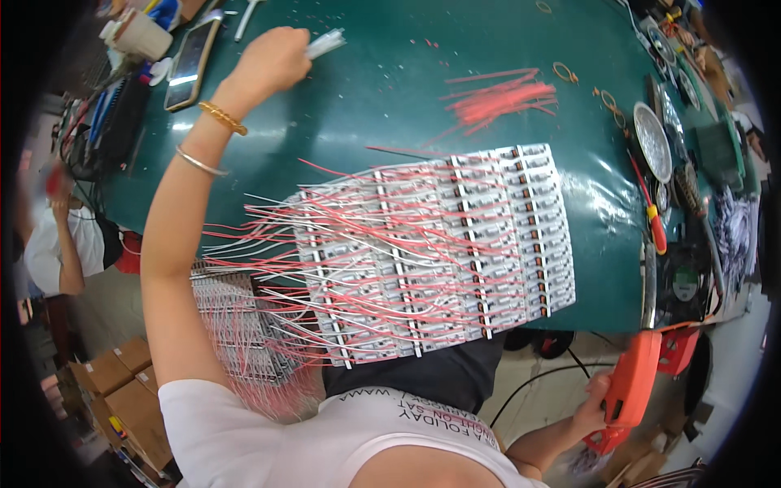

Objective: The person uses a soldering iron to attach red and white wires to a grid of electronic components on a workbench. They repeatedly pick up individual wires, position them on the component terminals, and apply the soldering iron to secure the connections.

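My left hand (275,58) reaches to the far left of the table, closed around a small bundle of thin clear tubes (326,43). At the lower right, beyond the table edge, my right hand (592,404) is closed on a bulky orange plastic tool shaped like a heat gun (637,376); its grip is partly hidden. Between my arms, a panel of small circuit modules (529,220) lies at the table's near edge and over my lap. Red and white wires (325,236) fan out from its rows toward the left. Thin red tubes (503,101) lie in a loose pile behind it.
A phone (193,61) and a cup (137,36) stand at far left. More wired modules (244,325) hang below the near edge. A metal dish (652,142), a screwdriver (656,228) and elastic bands (565,72) lie right. Another person (65,244) sits at left.
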`<state>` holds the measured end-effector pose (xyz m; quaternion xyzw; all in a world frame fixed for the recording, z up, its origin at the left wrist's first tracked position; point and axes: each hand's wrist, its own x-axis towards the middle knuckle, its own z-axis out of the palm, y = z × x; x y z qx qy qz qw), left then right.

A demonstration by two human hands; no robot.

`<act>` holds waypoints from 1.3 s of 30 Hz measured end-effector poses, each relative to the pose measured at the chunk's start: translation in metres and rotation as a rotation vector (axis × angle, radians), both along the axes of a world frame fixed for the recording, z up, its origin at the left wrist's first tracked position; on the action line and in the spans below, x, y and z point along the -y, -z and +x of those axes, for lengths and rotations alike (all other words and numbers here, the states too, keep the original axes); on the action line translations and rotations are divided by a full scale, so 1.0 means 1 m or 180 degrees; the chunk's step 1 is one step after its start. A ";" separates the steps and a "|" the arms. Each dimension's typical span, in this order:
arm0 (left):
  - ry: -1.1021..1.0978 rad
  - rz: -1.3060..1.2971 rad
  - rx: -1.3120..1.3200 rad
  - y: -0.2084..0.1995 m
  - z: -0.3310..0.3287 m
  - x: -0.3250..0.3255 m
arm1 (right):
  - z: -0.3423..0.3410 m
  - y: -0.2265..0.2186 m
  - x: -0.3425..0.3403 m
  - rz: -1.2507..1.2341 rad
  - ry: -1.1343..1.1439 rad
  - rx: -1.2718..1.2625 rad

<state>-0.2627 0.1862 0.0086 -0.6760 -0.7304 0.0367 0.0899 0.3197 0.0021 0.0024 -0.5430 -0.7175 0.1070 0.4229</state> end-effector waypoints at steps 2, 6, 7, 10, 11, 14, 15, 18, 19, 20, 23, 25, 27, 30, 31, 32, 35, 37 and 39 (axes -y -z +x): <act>-0.0058 0.0054 -0.0308 -0.004 0.003 -0.002 | -0.002 0.008 0.007 -0.0316 -0.0034 -0.0365; 0.0143 0.0178 -0.0749 -0.008 0.004 -0.013 | -0.001 0.023 0.012 -0.0331 -0.0234 -0.0527; 0.0102 -0.0063 -0.0678 -0.012 0.002 -0.017 | -0.005 0.022 0.011 -0.0318 -0.0270 -0.0556; -0.0007 0.0401 -0.0596 -0.011 0.005 -0.010 | -0.014 0.021 0.013 -0.0384 -0.0107 -0.0851; -0.0033 0.0393 -0.0471 -0.010 0.000 -0.009 | -0.014 0.021 0.016 -0.0421 -0.0052 -0.0939; 0.0025 0.0500 0.0010 -0.015 -0.016 -0.005 | -0.006 0.027 0.016 -0.0408 -0.0084 -0.0934; 0.0146 0.0626 0.0252 -0.016 -0.020 -0.003 | -0.004 0.032 0.017 -0.0390 -0.0053 -0.0944; 0.0111 0.0698 0.0816 -0.031 -0.015 0.000 | -0.009 0.034 0.016 -0.0338 0.0196 -0.1056; 0.0296 0.0735 0.0732 -0.038 -0.013 0.000 | -0.010 0.035 0.015 -0.0266 0.0084 -0.1041; 0.0480 0.0768 0.0643 -0.044 -0.011 0.001 | -0.010 0.035 0.012 -0.0194 -0.0030 -0.1032; 0.0815 0.0547 -0.0013 -0.072 0.017 0.006 | 0.012 0.052 0.013 -0.0279 -0.0214 -0.1239; 0.0825 0.0223 -0.0484 -0.089 0.048 0.012 | 0.001 0.045 0.011 -0.0349 -0.0230 -0.1575; 0.0651 -0.0160 -0.0977 -0.090 0.084 0.014 | -0.022 0.030 0.014 -0.0268 -0.0153 -0.1969; 0.1030 -0.0480 -0.1637 -0.081 0.121 0.025 | -0.024 0.032 0.013 -0.0308 -0.0428 -0.2168; 0.1052 -0.0636 -0.1513 -0.075 0.124 0.026 | -0.026 0.033 0.012 -0.0282 -0.0495 -0.2191; 0.1087 -0.0791 -0.1389 -0.069 0.126 0.026 | -0.031 0.034 0.012 -0.0254 -0.0552 -0.2212; 0.1197 -0.0386 -0.0654 -0.063 0.119 0.029 | -0.034 0.031 0.011 -0.0266 -0.0725 -0.2258; 0.1181 -0.0041 0.0328 -0.061 0.123 0.033 | -0.037 0.027 0.012 -0.0412 -0.0741 -0.2216; 0.1078 0.0019 0.1683 -0.060 0.139 0.042 | -0.046 0.021 0.005 -0.0493 -0.0919 -0.2207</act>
